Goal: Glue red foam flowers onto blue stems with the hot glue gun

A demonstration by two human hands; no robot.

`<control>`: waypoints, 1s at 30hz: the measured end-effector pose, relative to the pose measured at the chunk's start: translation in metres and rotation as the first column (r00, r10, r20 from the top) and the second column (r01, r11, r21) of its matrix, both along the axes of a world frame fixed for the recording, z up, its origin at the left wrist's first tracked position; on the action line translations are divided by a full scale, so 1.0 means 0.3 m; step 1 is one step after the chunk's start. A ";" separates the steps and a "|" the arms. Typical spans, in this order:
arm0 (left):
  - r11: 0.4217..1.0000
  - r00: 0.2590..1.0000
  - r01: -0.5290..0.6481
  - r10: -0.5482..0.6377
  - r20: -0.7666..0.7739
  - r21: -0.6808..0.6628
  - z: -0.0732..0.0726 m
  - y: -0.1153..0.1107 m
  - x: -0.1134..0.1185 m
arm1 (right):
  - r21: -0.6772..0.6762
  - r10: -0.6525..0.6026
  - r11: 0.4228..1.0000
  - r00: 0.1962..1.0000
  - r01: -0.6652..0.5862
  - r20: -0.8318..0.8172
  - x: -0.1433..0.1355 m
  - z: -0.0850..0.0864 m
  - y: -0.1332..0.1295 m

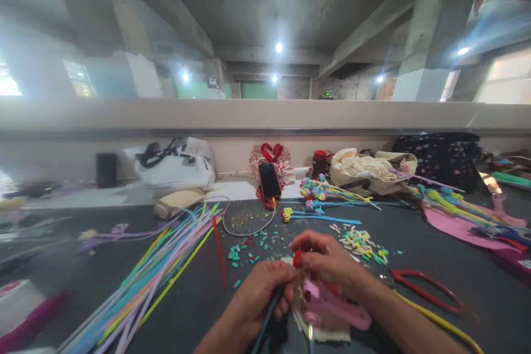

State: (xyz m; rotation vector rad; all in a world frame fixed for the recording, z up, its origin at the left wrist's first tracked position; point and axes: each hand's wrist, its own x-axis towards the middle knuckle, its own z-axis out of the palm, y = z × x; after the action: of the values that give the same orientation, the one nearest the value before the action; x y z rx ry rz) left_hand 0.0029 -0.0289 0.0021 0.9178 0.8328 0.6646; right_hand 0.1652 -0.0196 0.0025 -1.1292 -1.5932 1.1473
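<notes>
Right hand [326, 259]: fingertips pinching red piece [297, 258], toward table's [186, 298] near edge. Left hand [261, 286]: fingers closed around blue stem [266, 316], tips beside red piece. Pink glue gun [334, 307] below right hand, on cloth [332, 336]. Phone [269, 181] by far edge.

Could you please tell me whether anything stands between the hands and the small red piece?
Nothing visible does: the right hand has its fingers on the red piece, and the left hand, holding a blue stem, is close beside it. The pink glue gun lies nearer the person, not between them.
</notes>
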 end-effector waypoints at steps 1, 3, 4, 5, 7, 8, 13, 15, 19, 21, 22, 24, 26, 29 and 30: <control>1.000 1.000 0.002 -0.002 0.002 0.007 0.000 -0.001 0.001 | -0.012 -0.001 1.000 1.000 0.001 -0.004 -0.002 -0.004 0.000; 1.000 1.000 0.009 -0.009 0.007 0.023 0.000 -0.002 0.001 | -0.012 0.005 1.000 1.000 -0.006 -0.010 -0.004 -0.007 -0.001; 0.999 1.000 0.010 -0.011 0.008 0.032 -0.001 -0.001 0.002 | -0.005 0.007 1.000 1.000 -0.007 -0.011 -0.006 -0.006 -0.002; 0.999 1.000 0.011 -0.011 0.007 0.037 -0.001 -0.001 0.002 | 0.005 0.007 1.000 1.000 -0.007 -0.013 -0.007 -0.005 -0.003; 0.999 1.000 0.004 -0.005 0.004 0.037 -0.003 0.000 0.001 | 0.011 0.007 1.000 1.000 -0.007 -0.016 -0.009 -0.003 -0.005; 1.000 1.000 0.002 -0.002 0.003 0.031 -0.005 0.001 0.001 | 0.004 0.011 1.000 1.000 -0.011 -0.020 -0.010 -0.002 -0.007; 0.999 0.999 0.037 -0.038 0.029 0.013 -0.013 0.009 -0.002 | -0.024 0.009 1.000 0.996 -0.011 -0.094 -0.019 -0.001 -0.015; 0.999 0.998 0.048 -0.048 0.041 -0.003 -0.012 0.014 -0.004 | -0.020 -0.007 1.000 0.983 0.003 -0.182 -0.019 0.000 -0.015; 0.997 0.996 0.001 0.007 0.094 -0.080 -0.005 0.019 -0.012 | -0.033 -0.042 0.999 0.953 0.034 -0.299 -0.005 0.001 -0.003; 0.992 0.992 -0.019 0.035 0.123 -0.126 -0.004 0.021 -0.015 | -0.041 -0.053 0.998 0.951 0.043 -0.304 0.002 -0.001 0.003; 0.991 0.990 -0.016 0.034 0.134 -0.136 -0.005 0.022 -0.015 | -0.050 -0.055 0.998 0.951 0.042 -0.304 0.003 -0.003 0.006; 0.992 0.988 -0.007 0.026 0.151 -0.124 -0.008 0.025 -0.015 | -0.084 -0.043 0.996 0.953 0.019 -0.299 0.000 -0.006 0.008; 0.994 0.988 0.005 0.011 0.156 -0.105 -0.011 0.027 -0.013 | -0.115 -0.019 0.993 0.955 -0.015 -0.296 -0.007 -0.009 0.007; 0.993 0.991 0.004 0.012 0.130 -0.118 -0.013 0.029 -0.011 | -0.119 0.005 0.992 0.954 -0.043 -0.301 -0.017 -0.008 0.005; 0.992 0.993 0.003 0.012 0.120 -0.125 -0.014 0.029 -0.010 | -0.119 0.006 0.992 0.953 -0.044 -0.302 -0.019 -0.007 0.004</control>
State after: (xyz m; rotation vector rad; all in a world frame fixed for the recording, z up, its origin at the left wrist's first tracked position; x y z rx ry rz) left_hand -0.0002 -0.0203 -0.0020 0.7556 0.7606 0.6576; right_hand 0.1595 -0.0185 0.0005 -0.9601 -1.3185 1.3808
